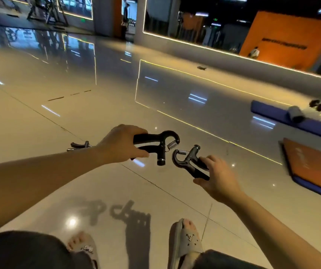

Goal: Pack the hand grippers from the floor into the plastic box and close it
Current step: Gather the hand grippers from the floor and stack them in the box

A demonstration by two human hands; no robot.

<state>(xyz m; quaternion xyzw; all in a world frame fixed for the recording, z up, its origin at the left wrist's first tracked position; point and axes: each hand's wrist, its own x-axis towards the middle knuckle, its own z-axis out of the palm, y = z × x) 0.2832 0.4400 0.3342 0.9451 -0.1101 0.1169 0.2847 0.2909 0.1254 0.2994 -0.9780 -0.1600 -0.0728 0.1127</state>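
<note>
Above the glossy tiled floor (116, 191), in front of my sandals (186, 239), my left grip (120, 145) is curled round both handles of the first hand gripper (156, 144). It is black, with its hooked arch and steel spring pointing right and its silver-ringed knob hanging down. My right grip (218, 177) pinches the handles of the second hand gripper (186, 162), thumb under and fingers over. This one is also black, with its arch turned left toward the first, just apart from it. Both are held off the floor. A third hand gripper (79, 145) lies on the tiles, partly hidden behind my left wrist. An orange mat (315, 167) lies to the right.
</note>
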